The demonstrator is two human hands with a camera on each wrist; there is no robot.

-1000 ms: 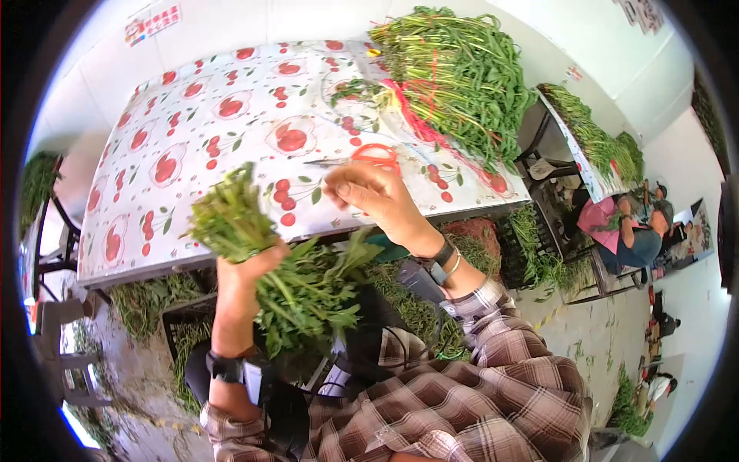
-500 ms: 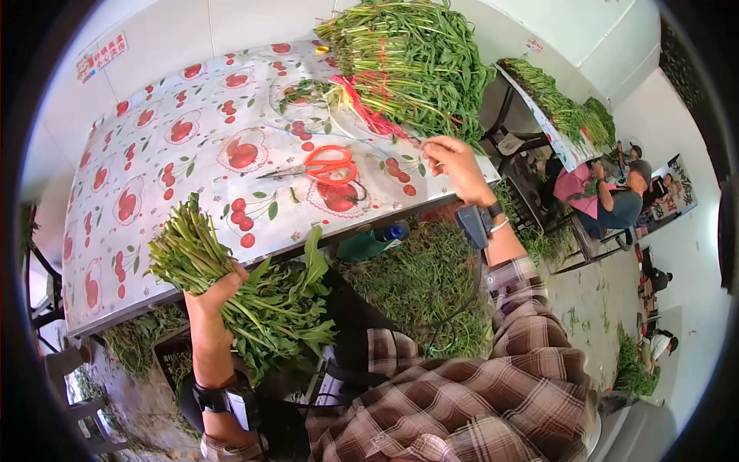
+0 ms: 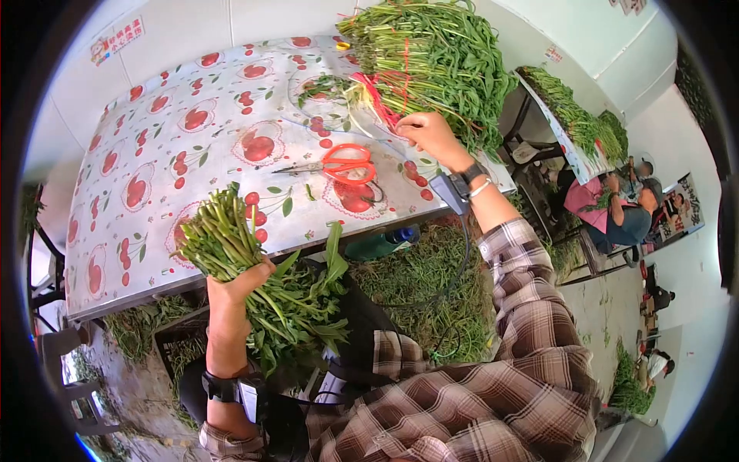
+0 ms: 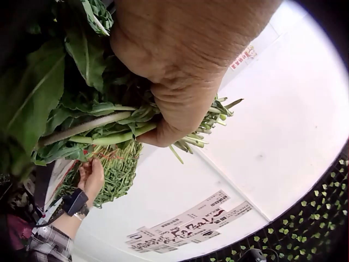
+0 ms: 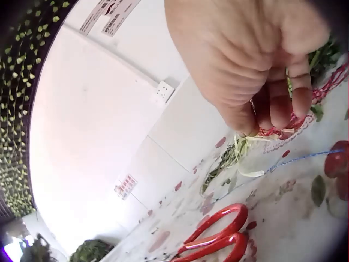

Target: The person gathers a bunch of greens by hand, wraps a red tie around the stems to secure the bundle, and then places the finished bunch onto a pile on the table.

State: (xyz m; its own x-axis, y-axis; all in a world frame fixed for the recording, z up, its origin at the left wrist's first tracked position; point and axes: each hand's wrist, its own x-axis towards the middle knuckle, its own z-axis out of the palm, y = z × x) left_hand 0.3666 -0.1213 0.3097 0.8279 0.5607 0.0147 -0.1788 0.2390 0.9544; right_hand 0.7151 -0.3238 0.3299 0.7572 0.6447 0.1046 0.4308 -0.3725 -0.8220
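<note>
My left hand (image 3: 237,291) grips a bunch of leafy green stems (image 3: 219,235) around its middle, cut ends up over the table's near edge and leaves hanging below. In the left wrist view the thumb wraps over the stalks (image 4: 103,125). My right hand (image 3: 433,138) reaches across the table to the red plastic strings (image 3: 372,98) beside the big pile of greens (image 3: 443,69). In the right wrist view its curled fingers and thumb pinch at the red strings (image 5: 327,82), partly covering them. Orange-handled scissors (image 3: 346,163) lie on the tablecloth left of that hand.
The table (image 3: 177,154) has a cherry-print cloth. A blue string (image 5: 305,157) and loose trimmings (image 3: 323,86) lie on it. Below are a green bottle (image 3: 377,245), a dark crate (image 3: 173,339) and scattered greens (image 3: 423,285). Another person (image 3: 616,208) sits at the right by a second table.
My right hand has moved from over the near table edge, out right, then back left to the red strings. The left hand keeps its grip on the bunch, shifting slightly. The scissors stay put.
</note>
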